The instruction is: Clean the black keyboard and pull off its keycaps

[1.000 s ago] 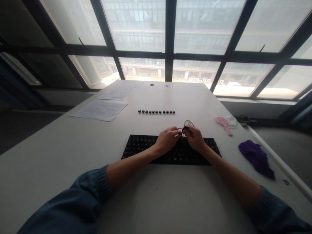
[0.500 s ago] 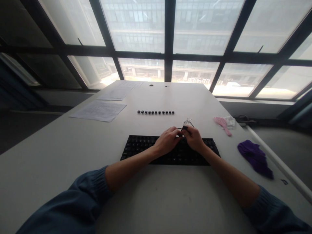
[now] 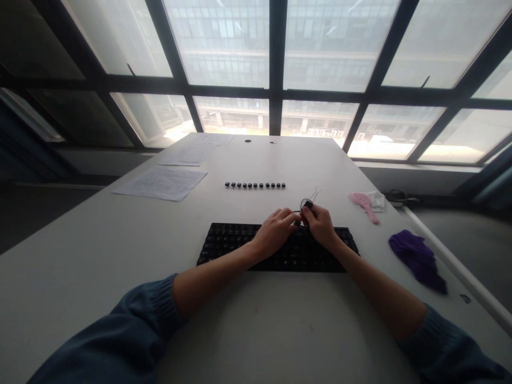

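A black keyboard [image 3: 236, 234] lies across the desk beneath both my hands, its middle partly hidden by them. My right hand [image 3: 320, 223] is closed on a wire keycap puller [image 3: 308, 204]; its black handle shows above the fingers and two thin wires point up and away. Close beside it, my left hand [image 3: 277, 228] pinches a small black keycap [image 3: 297, 222], mostly covered by the fingertips. A thin dark loop curves between the hands. Farther back, several black keycaps [image 3: 255, 185] stand in a straight row.
Printed papers [image 3: 162, 182] lie on the left of the white desk [image 3: 100, 256]. On the right are a pink hairbrush [image 3: 365, 205], a clear plastic wrapper [image 3: 377, 200] and a purple cloth [image 3: 418, 258]. Large windows rise beyond the far edge.
The puller has tilted in my right hand, its wires swinging up and to the right. My left hand stays nearly in place, and more of the small black piece shows beneath its fingertips.
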Action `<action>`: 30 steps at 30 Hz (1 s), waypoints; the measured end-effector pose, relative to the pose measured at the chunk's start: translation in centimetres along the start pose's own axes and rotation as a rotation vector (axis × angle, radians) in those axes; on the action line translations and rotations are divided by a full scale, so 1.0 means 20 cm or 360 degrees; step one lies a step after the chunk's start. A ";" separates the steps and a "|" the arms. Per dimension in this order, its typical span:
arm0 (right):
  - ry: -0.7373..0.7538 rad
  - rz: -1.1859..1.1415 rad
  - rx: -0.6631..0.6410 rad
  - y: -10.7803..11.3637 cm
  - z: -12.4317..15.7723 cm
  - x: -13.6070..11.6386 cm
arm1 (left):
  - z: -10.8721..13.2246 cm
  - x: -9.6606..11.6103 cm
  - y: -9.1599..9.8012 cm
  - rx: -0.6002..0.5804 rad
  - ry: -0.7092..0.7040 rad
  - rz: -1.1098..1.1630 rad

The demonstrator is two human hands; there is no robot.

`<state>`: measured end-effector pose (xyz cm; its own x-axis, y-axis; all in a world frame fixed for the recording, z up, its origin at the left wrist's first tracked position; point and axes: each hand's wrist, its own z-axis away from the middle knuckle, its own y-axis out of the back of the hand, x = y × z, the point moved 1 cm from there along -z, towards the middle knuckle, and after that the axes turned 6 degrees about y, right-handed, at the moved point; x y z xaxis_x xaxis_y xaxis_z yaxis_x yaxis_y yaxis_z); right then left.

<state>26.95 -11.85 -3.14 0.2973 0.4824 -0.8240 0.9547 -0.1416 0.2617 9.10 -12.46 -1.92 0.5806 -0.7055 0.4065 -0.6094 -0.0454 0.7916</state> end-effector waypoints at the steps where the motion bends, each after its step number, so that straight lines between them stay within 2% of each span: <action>1: -0.0005 -0.0002 0.0004 0.00 0.00 0.00 | 0.00 0.00 0.00 0.0038 0.0005 -0.0007; 6: -0.0040 -0.0060 0.0066 -0.01 0.00 0.00 | -0.01 0.03 0.05 0.0100 -0.0001 0.0134; 10: -0.0078 -0.0119 0.0068 -0.01 0.00 0.03 | -0.05 0.02 0.16 0.0120 0.0119 0.0330; 14: -0.0128 -0.0138 0.0072 -0.02 0.00 0.05 | -0.19 -0.10 0.28 0.0157 0.0234 0.0341; 17: -0.0151 -0.0159 0.0077 -0.02 0.00 0.06 | -0.37 -0.24 0.32 0.0142 0.0337 0.0251; 20: -0.0155 -0.0168 0.0064 -0.02 0.00 0.05 | -0.56 -0.37 0.27 0.0036 0.0347 0.0086; 24: -0.0149 -0.0150 0.0056 -0.02 0.00 0.04 | -0.78 -0.51 0.14 -0.0173 0.0370 -0.0278; 27: -0.0158 -0.0157 0.0057 -0.02 -0.01 0.03 | -0.88 -0.59 0.04 -0.0240 0.0369 -0.0377; 30: -0.0164 -0.0146 0.0058 -0.02 -0.01 0.03 | -0.92 -0.65 -0.05 -0.0297 0.0385 -0.0403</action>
<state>26.66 -11.39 -3.64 0.2064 0.4037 -0.8913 0.9771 -0.1330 0.1661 12.15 9.74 0.42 0.8239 -0.5005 0.2660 -0.3349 -0.0512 0.9408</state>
